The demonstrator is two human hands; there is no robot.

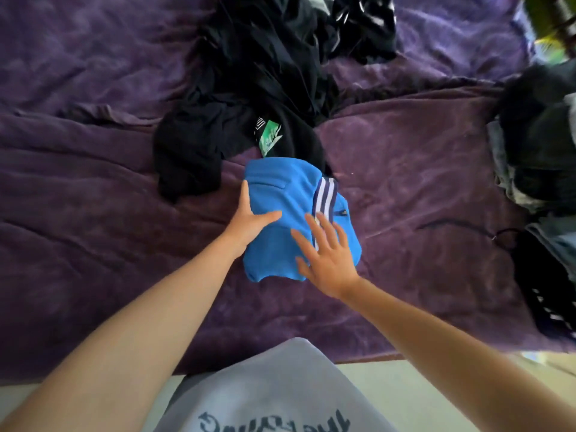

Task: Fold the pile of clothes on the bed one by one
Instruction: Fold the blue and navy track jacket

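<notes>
Held nothing, both flat: left hand (pixel 249 218) against the side edge, right hand (pixel 327 260) spread atop folded blue shorts (pixel 280 194) mid-bed (pixel 405 182) by black pile (pixel 249 88); looked soft, light, best lifted by folded edges.

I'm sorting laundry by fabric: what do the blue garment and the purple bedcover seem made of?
Blue garment: probably a smooth synthetic sports knit, matte; it folds in soft, rounded edges and carries white stripes. Bedcover: likely plush fleece or velour; its mottled, brushed nap shades light and dark. Fibres uncertain.
</notes>
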